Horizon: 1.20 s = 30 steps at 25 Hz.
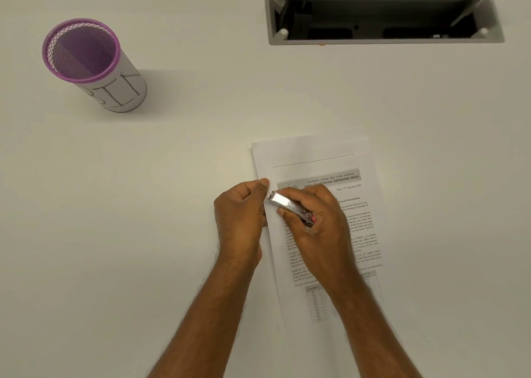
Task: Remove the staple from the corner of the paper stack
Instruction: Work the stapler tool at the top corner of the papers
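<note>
A printed paper stack lies slightly tilted on the white table, its top left corner bare. My left hand pinches the stack's left edge, thumb on top of the sheet. My right hand rests on the page and grips a small silver metal staple remover with a pink end. Its tip points up-left toward my left thumb. The staple itself is too small to see.
A purple mesh cup wrapped in white paper marked "BIN" stands at the far left. An open cable hatch with a dark recess is set into the table at the back right. The white table surrounds the stack.
</note>
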### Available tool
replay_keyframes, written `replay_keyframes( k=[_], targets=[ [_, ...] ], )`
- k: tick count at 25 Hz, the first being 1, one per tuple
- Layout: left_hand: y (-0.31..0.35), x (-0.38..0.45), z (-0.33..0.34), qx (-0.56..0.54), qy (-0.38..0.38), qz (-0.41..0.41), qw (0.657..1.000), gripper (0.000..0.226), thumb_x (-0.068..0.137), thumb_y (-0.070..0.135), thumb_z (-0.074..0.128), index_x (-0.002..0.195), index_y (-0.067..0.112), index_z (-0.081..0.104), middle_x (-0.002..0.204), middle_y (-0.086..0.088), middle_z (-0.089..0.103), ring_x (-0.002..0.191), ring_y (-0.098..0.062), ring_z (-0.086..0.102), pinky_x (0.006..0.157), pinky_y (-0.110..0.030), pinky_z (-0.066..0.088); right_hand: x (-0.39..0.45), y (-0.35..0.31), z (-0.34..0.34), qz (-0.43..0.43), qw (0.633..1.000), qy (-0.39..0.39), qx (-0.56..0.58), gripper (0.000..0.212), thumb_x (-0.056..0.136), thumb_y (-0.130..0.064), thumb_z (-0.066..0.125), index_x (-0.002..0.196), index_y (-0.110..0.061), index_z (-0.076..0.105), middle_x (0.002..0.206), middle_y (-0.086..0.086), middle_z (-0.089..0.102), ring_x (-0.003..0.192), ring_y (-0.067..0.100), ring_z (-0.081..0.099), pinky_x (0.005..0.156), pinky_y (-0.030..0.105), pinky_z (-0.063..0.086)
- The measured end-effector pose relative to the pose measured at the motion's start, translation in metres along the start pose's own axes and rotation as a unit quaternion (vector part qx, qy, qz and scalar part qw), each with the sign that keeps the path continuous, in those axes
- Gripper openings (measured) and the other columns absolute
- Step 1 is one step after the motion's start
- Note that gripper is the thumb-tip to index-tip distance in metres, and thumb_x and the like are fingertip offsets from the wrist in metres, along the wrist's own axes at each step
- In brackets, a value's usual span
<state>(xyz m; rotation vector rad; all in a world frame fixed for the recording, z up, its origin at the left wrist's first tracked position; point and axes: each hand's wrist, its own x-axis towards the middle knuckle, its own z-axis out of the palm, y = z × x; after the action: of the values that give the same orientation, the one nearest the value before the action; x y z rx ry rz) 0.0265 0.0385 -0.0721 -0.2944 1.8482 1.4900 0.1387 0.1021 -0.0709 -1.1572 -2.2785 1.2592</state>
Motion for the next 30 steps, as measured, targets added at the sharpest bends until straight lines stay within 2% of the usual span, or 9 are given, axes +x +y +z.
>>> replay_keyframes(
  k=[4, 7, 9, 13, 16, 19, 22, 26, 30],
  targets=[
    [0.001, -0.002, 0.000, -0.007, -0.022, 0.000, 1.000, 0.016, 0.096, 0.030, 0.069, 0.082, 0.030, 0.076, 0.074, 0.015, 0.080, 0.071, -0.012, 0.079, 0.055, -0.021, 0.059, 0.002, 0.004, -0.011, 0.048, 0.998, 0.032, 0.029, 0.032, 0.093, -0.027, 0.074, 0.124, -0.036, 0.068, 0.111, -0.026, 0.059, 0.107, -0.011, 0.058, 0.083, 0.002, 0.048],
    [0.001, -0.003, 0.000, -0.009, -0.029, -0.004, 1.000, 0.015, 0.097, 0.029, 0.069, 0.083, 0.029, 0.076, 0.075, 0.018, 0.080, 0.070, -0.011, 0.079, 0.053, -0.020, 0.058, 0.003, 0.005, -0.013, 0.085, 0.995, 0.044, 0.026, 0.034, 0.093, -0.029, 0.075, 0.126, -0.031, 0.069, 0.117, -0.015, 0.065, 0.105, -0.004, 0.063, 0.082, 0.011, 0.055],
    [0.002, -0.002, 0.000, -0.001, -0.029, 0.000, 1.000, 0.016, 0.097, 0.030, 0.069, 0.083, 0.030, 0.076, 0.077, 0.017, 0.081, 0.070, -0.011, 0.080, 0.054, -0.021, 0.059, 0.003, 0.002, -0.016, 0.111, 0.991, 0.046, 0.063, 0.032, 0.092, -0.033, 0.076, 0.122, -0.036, 0.067, 0.112, -0.019, 0.069, 0.099, 0.000, 0.069, 0.076, 0.017, 0.060],
    [0.002, -0.003, -0.002, -0.005, -0.034, 0.002, 0.999, 0.015, 0.097, 0.026, 0.069, 0.087, 0.025, 0.080, 0.084, 0.005, 0.083, 0.078, -0.021, 0.081, 0.066, -0.036, 0.067, 0.006, -0.001, -0.035, 0.201, 0.959, 0.053, 0.194, 0.005, 0.094, -0.033, 0.073, 0.098, -0.035, 0.074, 0.089, -0.012, 0.079, 0.074, 0.003, 0.075, 0.059, 0.019, 0.059],
    [0.003, -0.003, -0.002, -0.012, -0.030, 0.000, 0.999, 0.015, 0.096, 0.024, 0.070, 0.087, 0.023, 0.081, 0.086, 0.001, 0.084, 0.082, -0.025, 0.081, 0.073, -0.041, 0.067, 0.007, 0.001, -0.052, 0.289, 0.924, -0.002, 0.248, 0.013, 0.097, -0.036, 0.065, 0.093, -0.032, 0.077, 0.088, 0.001, 0.079, 0.060, 0.009, 0.066, 0.056, 0.022, 0.055],
    [0.004, -0.004, -0.001, -0.017, -0.025, -0.005, 1.000, 0.014, 0.096, 0.024, 0.071, 0.087, 0.022, 0.081, 0.087, 0.001, 0.084, 0.083, -0.025, 0.081, 0.073, -0.041, 0.067, 0.005, 0.004, -0.065, 0.307, 0.915, -0.040, 0.260, 0.015, 0.097, -0.038, 0.064, 0.096, -0.031, 0.077, 0.083, -0.002, 0.078, 0.062, 0.007, 0.068, 0.057, 0.022, 0.055],
    [0.004, -0.005, -0.001, -0.012, -0.021, -0.001, 1.000, 0.013, 0.096, 0.025, 0.070, 0.091, 0.021, 0.081, 0.088, 0.001, 0.084, 0.082, -0.023, 0.081, 0.073, -0.040, 0.067, 0.000, 0.015, -0.074, 0.250, 0.959, 0.041, 0.126, 0.011, 0.097, -0.043, 0.064, 0.094, -0.040, 0.075, 0.079, -0.013, 0.075, 0.066, 0.000, 0.068, 0.056, 0.017, 0.054],
    [0.003, -0.005, -0.001, 0.039, -0.011, 0.053, 0.998, 0.012, 0.096, 0.028, 0.071, 0.091, 0.024, 0.081, 0.086, 0.008, 0.083, 0.076, -0.016, 0.080, 0.068, -0.034, 0.067, -0.003, 0.036, -0.090, 0.166, 0.971, 0.157, -0.076, 0.026, 0.097, -0.045, 0.061, 0.122, -0.039, 0.064, 0.104, -0.019, 0.063, 0.089, -0.002, 0.065, 0.066, 0.008, 0.051],
    [0.007, -0.002, -0.004, 0.115, 0.010, 0.117, 0.986, 0.012, 0.093, 0.033, 0.074, 0.082, 0.035, 0.076, 0.081, 0.021, 0.080, 0.071, -0.006, 0.078, 0.067, -0.030, 0.065, -0.003, 0.059, -0.100, 0.126, 0.959, 0.170, -0.190, 0.032, 0.103, -0.036, 0.055, 0.133, -0.028, 0.061, 0.114, -0.006, 0.065, 0.104, 0.010, 0.054, 0.084, 0.028, 0.048]
  ],
)
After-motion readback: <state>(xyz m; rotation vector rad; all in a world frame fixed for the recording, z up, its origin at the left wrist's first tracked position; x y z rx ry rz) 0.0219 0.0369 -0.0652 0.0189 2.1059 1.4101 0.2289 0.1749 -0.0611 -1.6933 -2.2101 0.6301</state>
